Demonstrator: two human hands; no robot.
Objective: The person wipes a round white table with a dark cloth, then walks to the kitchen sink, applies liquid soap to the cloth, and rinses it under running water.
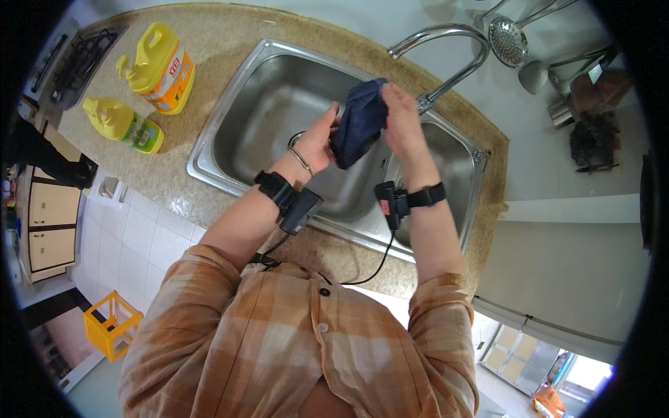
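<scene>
A dark blue cloth is bunched between my two hands, above the large basin of a double stainless steel sink. My right hand grips the cloth's upper right edge. Against the lower left side of the cloth is my left hand, its thumb raised and its other fingers hidden behind the fabric. Whether something lies inside the cloth cannot be seen. Beyond my right hand a chrome faucet arches up, with no water seen running from it.
Two yellow detergent bottles stand on the stone countertop left of the sink. Ladles and a skimmer hang on the right wall. A gas stove is at far left, near a person's dark-clothed leg. A yellow stool stands behind.
</scene>
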